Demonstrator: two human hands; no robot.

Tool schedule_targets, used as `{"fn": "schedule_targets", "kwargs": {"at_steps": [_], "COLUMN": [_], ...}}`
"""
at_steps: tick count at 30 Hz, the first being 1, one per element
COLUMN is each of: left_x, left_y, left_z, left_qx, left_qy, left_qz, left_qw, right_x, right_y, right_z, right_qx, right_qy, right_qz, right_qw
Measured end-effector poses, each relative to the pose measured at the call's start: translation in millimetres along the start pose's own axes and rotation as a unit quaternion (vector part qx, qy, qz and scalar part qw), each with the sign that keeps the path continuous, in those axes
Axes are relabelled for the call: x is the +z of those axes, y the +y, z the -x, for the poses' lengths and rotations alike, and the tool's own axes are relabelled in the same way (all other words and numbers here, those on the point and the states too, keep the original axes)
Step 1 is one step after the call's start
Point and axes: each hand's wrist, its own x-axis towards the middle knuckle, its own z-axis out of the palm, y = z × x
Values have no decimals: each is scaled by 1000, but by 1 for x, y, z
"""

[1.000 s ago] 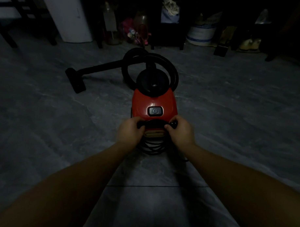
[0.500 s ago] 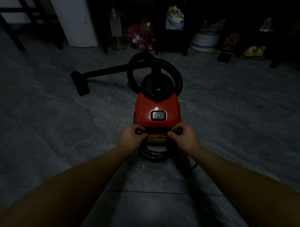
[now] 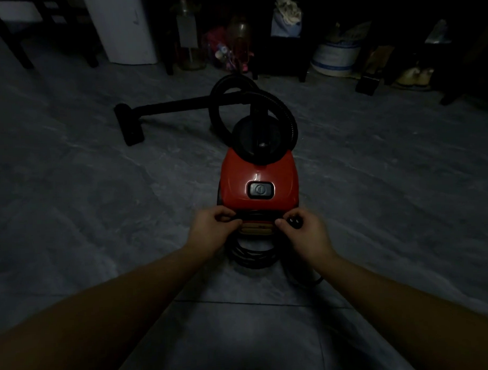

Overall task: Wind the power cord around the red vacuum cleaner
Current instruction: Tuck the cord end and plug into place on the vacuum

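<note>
1. The red vacuum cleaner (image 3: pixel 260 181) sits on the grey floor (image 3: pixel 100 217) in the middle of the view, rear end toward the person, with its black hose (image 3: pixel 287 119) looped over the far end and the wand (image 3: pixel 184 105) lying off to the left; it looks stable enough to wind against, so the body need not be moved
2. The power cord (image 3: pixel 252 255) already hangs in several loops just behind and below the rear edge, and a stray bend of it lies on the floor under the right wrist; judging by this, the winding is nearly done and the loose tail is what remains
3. The left hand (image 3: pixel 211 231) is closed on the cord at the rear left corner, pinning the coil; it should hold that tension so the loops do not slump
4. The right hand (image 3: pixel 305 232) is closed around the plug (image 3: pixel 294 221) at the rear right corner, prongs up; the good move is to draw the slack bend in first, then lay the last turn flat beside the others
5. Finish by tucking the plug under a neighbouring turn, without kinking the cord at the plug's neck
</note>
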Motion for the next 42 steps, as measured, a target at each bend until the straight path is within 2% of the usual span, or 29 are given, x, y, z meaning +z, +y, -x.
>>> {"fn": "schedule_targets", "kwargs": {"at_steps": [5, 9, 16, 23, 29, 42], "left_x": [-2, -3, -8, -12, -9, 0], "left_y": [3, 0, -1, -7, -14, -20], "left_z": [1, 6, -2, -11, -13, -13], "left_qx": [-18, -18, -17, -85, -129, -74], "left_qy": [-13, -44, -51, -80, -57, -20], "left_qz": [5, -17, -23, 52, 104, 61], "left_qw": [1000, 999, 998, 992, 985, 995], "right_x": [1, 2, 8, 9, 11, 12], "right_y": [-1, -1, -2, 4, 10, 10], "right_z": [0, -1, 4, 2, -1, 6], "right_qx": [9, 21, 35, 61, 79, 79], "right_qy": [2, 10, 12, -4, -13, 17], "right_qz": [5, -22, -75, -115, -132, -92], "right_qw": [1000, 999, 996, 991, 988, 993]}}
